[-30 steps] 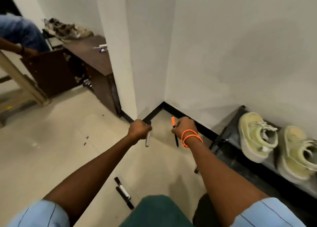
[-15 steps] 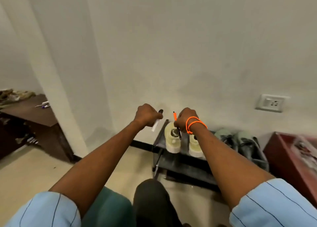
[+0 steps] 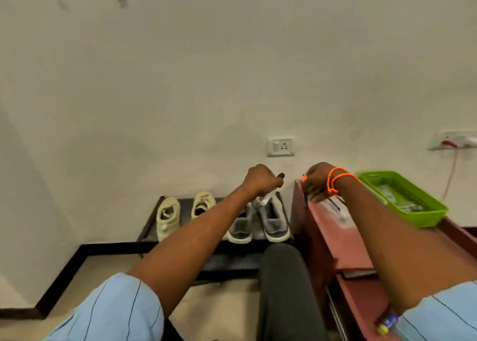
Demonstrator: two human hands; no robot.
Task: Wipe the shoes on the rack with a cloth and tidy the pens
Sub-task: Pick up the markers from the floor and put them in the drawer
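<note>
My left hand (image 3: 260, 180) grips a white marker with a black cap (image 3: 271, 192), held above the grey shoes (image 3: 272, 222). My right hand (image 3: 316, 183), with orange bands at the wrist, grips a dark pen with an orange tip (image 3: 305, 186) over the left end of the red cabinet top (image 3: 330, 240). A low black shoe rack (image 3: 148, 224) against the wall carries a pair of cream shoes (image 3: 167, 216) on the left and the grey pair on the right. A green basket (image 3: 402, 198) sits on the cabinet to the right of my right hand.
A wall socket (image 3: 280, 146) is mounted just above my hands. Another socket with a red plug and cord (image 3: 450, 144) is at the far right. My dark trouser leg (image 3: 284, 289) stands between the rack and the cabinet. A white object (image 3: 335, 206) lies on the cabinet top.
The view has swung right from the corner and floor pens to the rack and red cabinet. Both hands kept their pens and now hover near the cabinet and green basket.
</note>
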